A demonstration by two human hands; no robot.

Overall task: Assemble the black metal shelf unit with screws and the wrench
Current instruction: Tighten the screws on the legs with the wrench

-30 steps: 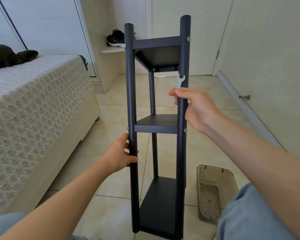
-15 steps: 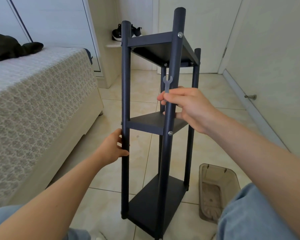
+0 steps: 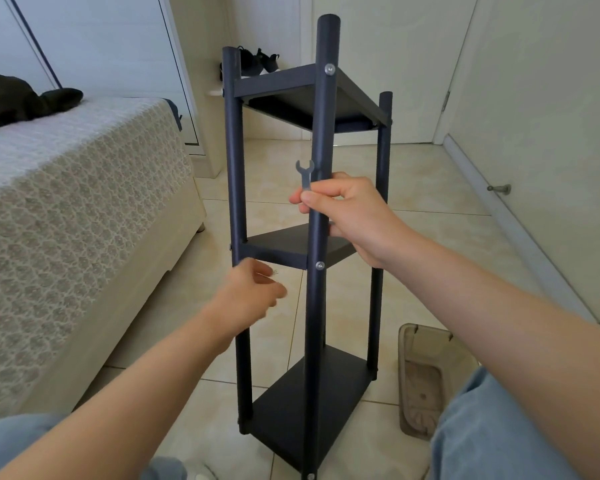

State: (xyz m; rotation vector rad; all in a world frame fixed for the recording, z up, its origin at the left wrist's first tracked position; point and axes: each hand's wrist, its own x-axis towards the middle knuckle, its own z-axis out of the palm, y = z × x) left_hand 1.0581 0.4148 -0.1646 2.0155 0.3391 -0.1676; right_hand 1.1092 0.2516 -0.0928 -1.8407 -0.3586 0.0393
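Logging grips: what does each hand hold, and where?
The right hand grips the front post above the middle shelf and pinches the wrench by its handle. The left hand is blurred; what it holds cannot be told.

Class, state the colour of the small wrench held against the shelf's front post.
Light silver-grey metal; the wrench shows best in the head view.

Your black three-tier shelf unit [image 3: 281, 245] stands upright. Small silver wrench [image 3: 305, 174], open end at 12 o'clock, sits 9 o'clock of the front post, pinched in your right hand [image 3: 354, 216]. Silver screws [image 3: 329, 68] are seated in the post.
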